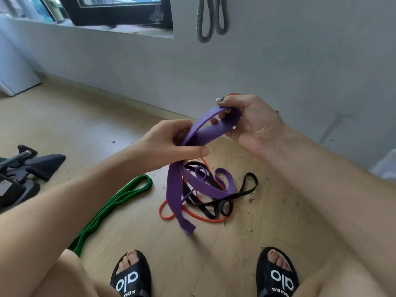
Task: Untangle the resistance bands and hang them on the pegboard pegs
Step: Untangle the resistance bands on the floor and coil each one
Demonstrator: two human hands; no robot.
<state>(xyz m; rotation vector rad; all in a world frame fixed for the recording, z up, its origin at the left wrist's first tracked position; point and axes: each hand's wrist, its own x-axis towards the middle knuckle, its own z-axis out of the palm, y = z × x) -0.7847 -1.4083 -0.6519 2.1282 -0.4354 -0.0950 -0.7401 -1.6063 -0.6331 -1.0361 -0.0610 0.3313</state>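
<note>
A wide purple band (pixel 175 189) rises from a tangle on the wooden floor. My left hand (pixel 169 144) grips it where it bunches, thumb pointing right. My right hand (pixel 248 121) holds its upper loop, fingers curled through it. The lower end of the purple band hangs down to the floor. Under it lie a narrow black band (pixel 246 189) and a thin orange band (pixel 167 215), crossed with a narrower purple loop. A green band (pixel 111 204) lies stretched out apart on the left. A grey band (pixel 205 20) hangs on the wall above.
My two feet in black slides (pixel 130 275) stand at the bottom edge. Dark exercise gear (pixel 27 168) sits on the floor at left. A window with a black frame (pixel 115 13) and a white sill is at upper left. The grey wall (pixel 300 71) is close ahead.
</note>
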